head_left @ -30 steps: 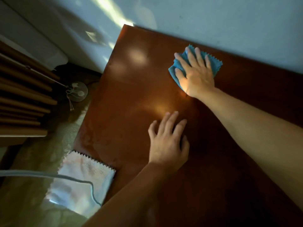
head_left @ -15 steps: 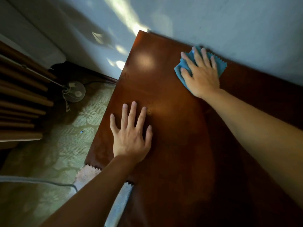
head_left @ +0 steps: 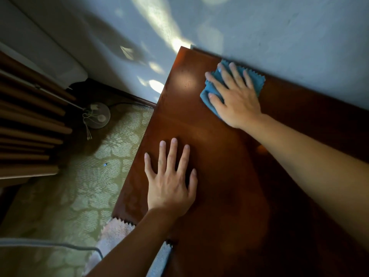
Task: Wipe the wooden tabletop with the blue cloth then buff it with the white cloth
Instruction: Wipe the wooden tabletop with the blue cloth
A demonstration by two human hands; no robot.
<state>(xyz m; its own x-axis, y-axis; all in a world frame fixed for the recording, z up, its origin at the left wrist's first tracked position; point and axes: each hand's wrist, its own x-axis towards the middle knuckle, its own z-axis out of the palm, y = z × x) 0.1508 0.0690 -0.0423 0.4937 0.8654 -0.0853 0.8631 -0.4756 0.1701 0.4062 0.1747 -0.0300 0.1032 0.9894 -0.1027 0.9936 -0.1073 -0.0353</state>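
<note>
Ahead of me a pale plaster wall (head_left: 279, 27) carries soft patches of sunlight and broad shadows. Down on my left the floor is covered by a green patterned carpet (head_left: 83, 186). A dark baseboard (head_left: 137, 99) runs along the wall's foot. At far left stand brown wooden slats (head_left: 26, 124), and near them a round white disc with cords (head_left: 97, 117) lies on the floor.
</note>
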